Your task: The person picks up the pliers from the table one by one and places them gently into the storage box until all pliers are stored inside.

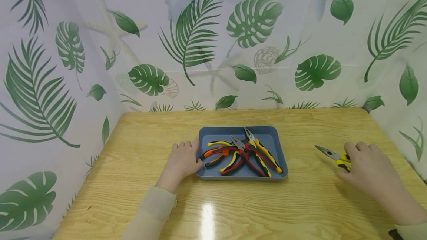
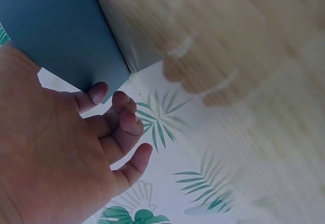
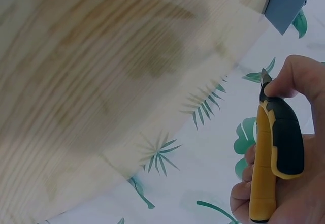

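A blue-grey tray (image 1: 240,178) lies on the table with several pliers in it. Red-and-black pliers (image 1: 245,155) rest on top, overlapping yellow-and-black pliers (image 1: 251,136) and an orange-and-black handled tool (image 1: 213,152) whose head is hidden. My left hand (image 1: 181,160) holds the tray's left edge; in the left wrist view its fingers (image 2: 96,93) touch the tray's outer wall (image 2: 56,26), and the thumb is mostly out of sight. To the right of the tray, my right hand (image 1: 370,167) grips yellow-and-black needle-nose pliers (image 1: 328,153), above the tabletop, nose pointing left towards the tray.
The wood-grain table (image 1: 160,129) carries the tray near its middle. A white cloth with green leaf prints (image 1: 207,40) stands behind the table and along its sides. Light reflects off the table's front part.
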Action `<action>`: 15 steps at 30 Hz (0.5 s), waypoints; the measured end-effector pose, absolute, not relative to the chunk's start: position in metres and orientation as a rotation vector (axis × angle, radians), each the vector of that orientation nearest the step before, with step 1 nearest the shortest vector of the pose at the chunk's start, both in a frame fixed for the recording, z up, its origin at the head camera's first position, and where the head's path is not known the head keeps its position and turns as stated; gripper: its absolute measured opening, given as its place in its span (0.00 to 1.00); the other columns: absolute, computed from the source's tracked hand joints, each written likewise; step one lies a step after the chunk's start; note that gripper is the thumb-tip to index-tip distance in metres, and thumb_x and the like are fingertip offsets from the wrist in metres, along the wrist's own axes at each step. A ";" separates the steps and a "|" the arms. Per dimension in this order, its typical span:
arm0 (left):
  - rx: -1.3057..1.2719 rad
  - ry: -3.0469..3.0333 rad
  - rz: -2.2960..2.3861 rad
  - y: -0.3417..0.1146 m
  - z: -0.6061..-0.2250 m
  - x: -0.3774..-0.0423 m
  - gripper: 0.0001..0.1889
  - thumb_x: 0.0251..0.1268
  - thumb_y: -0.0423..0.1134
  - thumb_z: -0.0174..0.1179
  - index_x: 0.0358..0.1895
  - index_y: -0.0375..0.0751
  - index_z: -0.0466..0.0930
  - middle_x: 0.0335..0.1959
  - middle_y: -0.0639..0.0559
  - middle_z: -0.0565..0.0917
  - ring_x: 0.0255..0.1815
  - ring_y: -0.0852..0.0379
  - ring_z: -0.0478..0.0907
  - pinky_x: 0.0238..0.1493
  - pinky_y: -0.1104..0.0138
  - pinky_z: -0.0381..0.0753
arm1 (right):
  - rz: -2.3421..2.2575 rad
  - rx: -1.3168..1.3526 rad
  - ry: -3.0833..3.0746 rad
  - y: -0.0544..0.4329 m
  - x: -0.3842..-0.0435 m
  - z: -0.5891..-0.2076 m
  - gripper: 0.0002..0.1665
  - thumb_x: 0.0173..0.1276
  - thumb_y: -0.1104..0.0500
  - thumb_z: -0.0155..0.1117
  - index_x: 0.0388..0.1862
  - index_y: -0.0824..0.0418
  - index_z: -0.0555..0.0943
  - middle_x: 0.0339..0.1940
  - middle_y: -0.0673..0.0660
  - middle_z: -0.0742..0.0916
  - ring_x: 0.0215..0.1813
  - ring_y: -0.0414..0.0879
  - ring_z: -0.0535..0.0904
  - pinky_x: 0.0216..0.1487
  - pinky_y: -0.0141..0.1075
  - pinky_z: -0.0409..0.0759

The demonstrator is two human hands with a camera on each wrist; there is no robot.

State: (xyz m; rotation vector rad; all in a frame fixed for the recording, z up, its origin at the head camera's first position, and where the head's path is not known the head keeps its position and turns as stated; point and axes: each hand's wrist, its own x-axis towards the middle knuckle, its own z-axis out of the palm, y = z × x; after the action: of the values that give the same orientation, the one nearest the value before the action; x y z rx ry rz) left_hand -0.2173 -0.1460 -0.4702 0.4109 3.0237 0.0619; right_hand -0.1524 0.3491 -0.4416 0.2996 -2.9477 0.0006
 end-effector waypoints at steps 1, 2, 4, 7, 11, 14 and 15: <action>0.412 3.025 0.060 -0.146 -0.470 -0.217 0.34 0.72 0.50 0.62 0.76 0.41 0.68 0.61 0.36 0.82 0.60 0.39 0.78 0.60 0.47 0.72 | 0.000 0.304 -2.951 0.349 -0.153 -0.442 0.32 0.51 0.50 0.82 0.41 0.70 0.75 0.26 0.60 0.77 0.28 0.55 0.70 0.34 0.46 0.68; 0.412 3.027 0.057 -0.146 -0.471 -0.217 0.33 0.71 0.50 0.62 0.76 0.41 0.68 0.61 0.36 0.82 0.60 0.39 0.78 0.60 0.46 0.72 | 0.003 0.301 -2.956 0.349 -0.153 -0.442 0.33 0.51 0.50 0.82 0.41 0.71 0.75 0.27 0.61 0.78 0.28 0.55 0.70 0.33 0.47 0.69; 0.410 3.035 0.051 -0.146 -0.471 -0.217 0.33 0.71 0.50 0.62 0.75 0.41 0.69 0.61 0.36 0.82 0.61 0.39 0.79 0.61 0.46 0.72 | 0.003 0.306 -2.951 0.348 -0.154 -0.443 0.33 0.51 0.50 0.82 0.42 0.71 0.75 0.27 0.61 0.78 0.28 0.55 0.70 0.33 0.47 0.69; 0.403 3.041 0.046 -0.145 -0.472 -0.217 0.32 0.72 0.50 0.63 0.74 0.41 0.70 0.61 0.37 0.82 0.61 0.39 0.79 0.61 0.46 0.72 | 0.013 0.322 -2.927 0.346 -0.154 -0.444 0.32 0.50 0.51 0.81 0.41 0.70 0.75 0.26 0.60 0.77 0.28 0.55 0.69 0.32 0.46 0.68; 0.395 3.041 0.038 -0.145 -0.473 -0.218 0.32 0.72 0.50 0.63 0.75 0.42 0.69 0.61 0.37 0.82 0.61 0.39 0.79 0.62 0.45 0.72 | 0.031 0.353 -2.901 0.343 -0.154 -0.444 0.31 0.49 0.51 0.81 0.39 0.70 0.75 0.25 0.59 0.76 0.27 0.54 0.68 0.31 0.45 0.67; 0.392 3.036 0.034 -0.145 -0.473 -0.218 0.34 0.72 0.51 0.63 0.76 0.42 0.69 0.62 0.37 0.82 0.62 0.39 0.79 0.63 0.45 0.72 | 0.054 0.372 -2.893 0.341 -0.154 -0.443 0.31 0.48 0.51 0.81 0.39 0.69 0.75 0.25 0.58 0.77 0.27 0.53 0.68 0.30 0.44 0.67; 0.390 3.035 0.033 -0.145 -0.472 -0.218 0.34 0.72 0.51 0.63 0.76 0.42 0.68 0.62 0.37 0.82 0.63 0.39 0.79 0.63 0.45 0.72 | 0.063 0.377 -2.890 0.340 -0.154 -0.443 0.31 0.48 0.51 0.81 0.39 0.69 0.75 0.25 0.58 0.76 0.27 0.53 0.68 0.30 0.43 0.66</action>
State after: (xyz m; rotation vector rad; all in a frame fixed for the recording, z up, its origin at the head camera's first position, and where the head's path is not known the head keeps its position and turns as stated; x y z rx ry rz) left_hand -0.2180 -0.1450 -0.4724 0.3904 3.0348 0.0331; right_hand -0.1544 0.3403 -0.4429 0.3773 -2.8904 0.0626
